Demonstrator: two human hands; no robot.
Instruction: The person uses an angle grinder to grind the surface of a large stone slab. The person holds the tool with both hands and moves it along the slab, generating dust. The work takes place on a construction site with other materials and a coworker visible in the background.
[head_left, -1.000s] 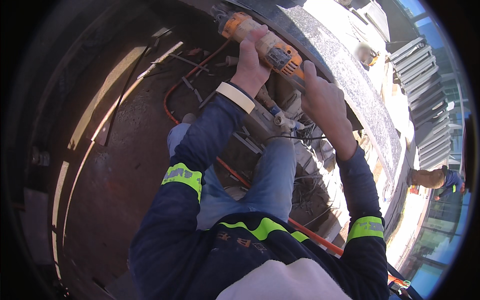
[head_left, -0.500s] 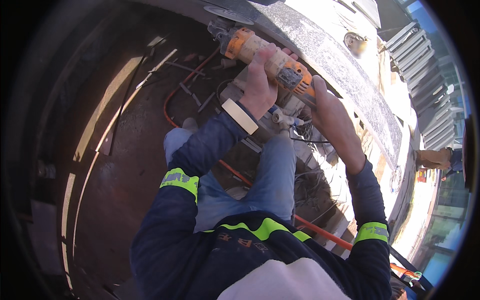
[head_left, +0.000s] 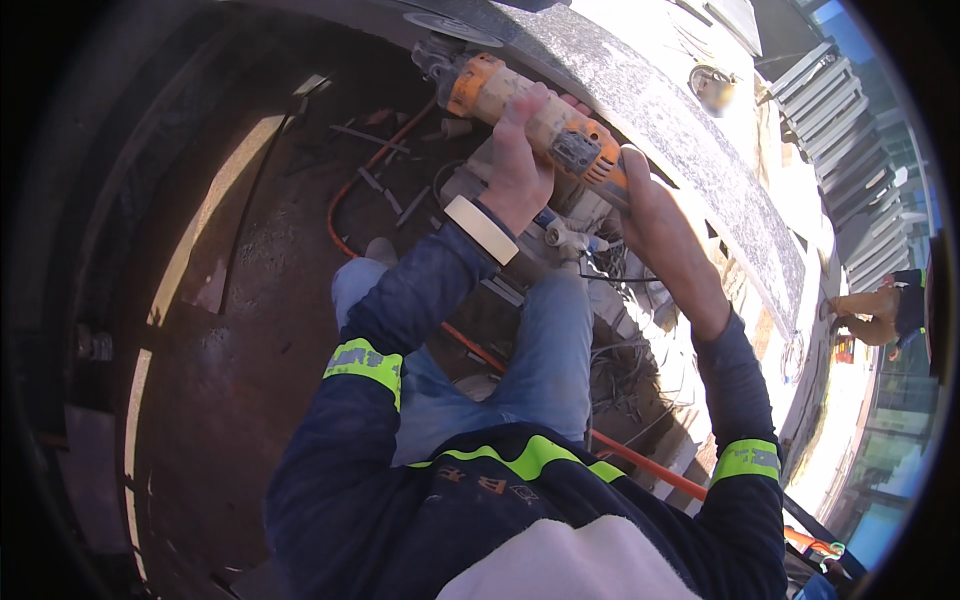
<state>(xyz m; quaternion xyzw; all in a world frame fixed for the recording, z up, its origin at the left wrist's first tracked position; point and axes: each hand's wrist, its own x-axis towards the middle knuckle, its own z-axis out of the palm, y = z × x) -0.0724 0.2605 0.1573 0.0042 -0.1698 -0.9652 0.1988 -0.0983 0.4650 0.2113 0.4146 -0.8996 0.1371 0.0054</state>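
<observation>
An angle grinder [head_left: 492, 92], orange and dusty beige, is held in both my hands at the upper middle. My left hand [head_left: 522, 168] wraps round its body from below, thumb on top. Closed round the rear end is my right hand [head_left: 662, 225]. The grinder's head points to the upper left, where a pale round disc [head_left: 452, 28] shows against the edge of a dark speckled stone slab [head_left: 640, 100]. Whether the disc touches the slab I cannot tell.
An orange hose [head_left: 340, 215] runs over the dark floor, strewn with offcut strips. A white pipe fitting [head_left: 568, 240] and cables lie by my knees. A grooved stack of grey panels [head_left: 850, 150] stands at the right. Another person [head_left: 885, 305] is at the right edge.
The grinder and my hands have shifted very slightly left. A long thin pale line over the floor at the left is gone. The person at the right shows more fully.
</observation>
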